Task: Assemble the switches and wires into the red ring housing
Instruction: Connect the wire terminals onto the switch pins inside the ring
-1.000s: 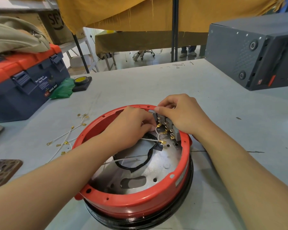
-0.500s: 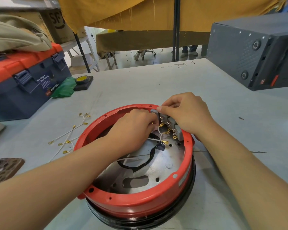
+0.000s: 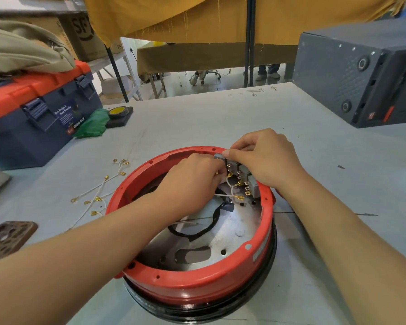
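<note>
From my remote station I watch two bare hands meet at the far inner wall of the round red plastic ring housing (image 3: 192,292), which sits on a black base ring at the near middle of the pale grey worktable (image 3: 220,118). The right hand (image 3: 265,158) curls over the rim and grips the row of grey switch blocks with brass terminals (image 3: 242,177) mounted against that wall. The left hand (image 3: 192,177) reaches inside the housing, fingers bunched close against the terminals; I cannot tell exactly what it pinches, though a thin white wire with a brass connector (image 3: 232,195) trails from just below it. A black cable (image 3: 209,227) loops over the housing's metal floor. Loose white wires with brass lugs (image 3: 99,193) lie on the table left of the housing, near a blue toolbox with an orange lid (image 3: 33,109)
</note>
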### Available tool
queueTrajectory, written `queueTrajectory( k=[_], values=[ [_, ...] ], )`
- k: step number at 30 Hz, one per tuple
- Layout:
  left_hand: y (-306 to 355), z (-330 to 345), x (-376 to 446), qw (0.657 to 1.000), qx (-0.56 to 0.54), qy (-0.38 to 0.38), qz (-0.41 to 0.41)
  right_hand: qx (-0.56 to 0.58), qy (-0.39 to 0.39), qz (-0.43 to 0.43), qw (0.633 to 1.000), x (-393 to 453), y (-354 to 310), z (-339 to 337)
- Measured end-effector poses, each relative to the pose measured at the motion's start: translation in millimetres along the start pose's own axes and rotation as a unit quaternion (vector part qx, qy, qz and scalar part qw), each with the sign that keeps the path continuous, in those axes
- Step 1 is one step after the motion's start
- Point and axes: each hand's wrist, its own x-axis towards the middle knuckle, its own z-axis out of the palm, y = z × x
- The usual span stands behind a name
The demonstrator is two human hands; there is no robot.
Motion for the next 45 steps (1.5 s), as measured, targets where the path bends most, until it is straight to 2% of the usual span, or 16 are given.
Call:
queueTrajectory(
  k=[7, 14, 19, 25, 32, 39, 45],
  values=[
    [-0.3, -7.1, 0.6, 0.999, -0.040, -0.003, -0.007, 0.052, -0.111, 0.009, 0.992, 3.2, 3.1, -6.2],
    [2.1, -23.2, -5.7, 0.996, -0.087, -0.003, -0.002, 0.049, -0.081, 0.026, 0.995, 0.4, 0.2, 4.1],
    [7.7, -24.6, -3.9, 0.994, -0.100, -0.030, 0.011, 0.050, -0.078, 0.030, 0.995, -3.0, -3.5, 4.5],
    [13.8, -16.0, 0.8, 0.992, -0.121, -0.020, 0.009, 0.132, -0.055, 0.063, 0.988, -9.0, 2.4, 4.1],
    [11.1, -9.4, 2.7, 0.988, -0.156, -0.020, -0.003, 0.185, -0.090, 0.069, 0.976, -7.0, 10.1, 4.4],
    [2.0, -13.6, 1.4, 0.982, -0.183, -0.047, 0.014, 0.180, -0.092, 0.051, 0.978, -5.6, 14.9, 5.2],
    [-0.8, -14.4, -0.9, 0.984, -0.175, -0.040, 0.014, 0.168, -0.098, 0.038, 0.980, -4.0, 18.2, 5.3]
  ],
)
